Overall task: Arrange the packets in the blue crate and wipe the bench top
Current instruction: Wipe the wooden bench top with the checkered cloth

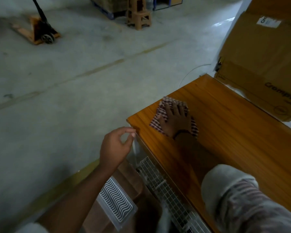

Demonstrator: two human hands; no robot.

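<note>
A large cardboard box [262, 64] is set against the far right side of the bench [233, 140], its printed face overhanging the top's right edge. On the concrete floor [57, 81] to the far left a pallet jack [40, 31] is parked, and stacked plastic stools [139, 15] are seen further back. Below the bench's left edge a wire grid [161, 182] is fixed, with a white panel [115, 202] of wavy ribs beside it at the near left. The near right of the top is covered by a sleeve [233, 199]. The cloth [160, 115], checked and folded, is laid near the top's far left corner and is pressed flat by the right hand [175, 118], fingers straight and spread. The left hand [114, 147] is held off the bench's left edge, fingers loosely curled, nothing gripped. The top is glossy orange-brown wood with a straight grain.
</note>
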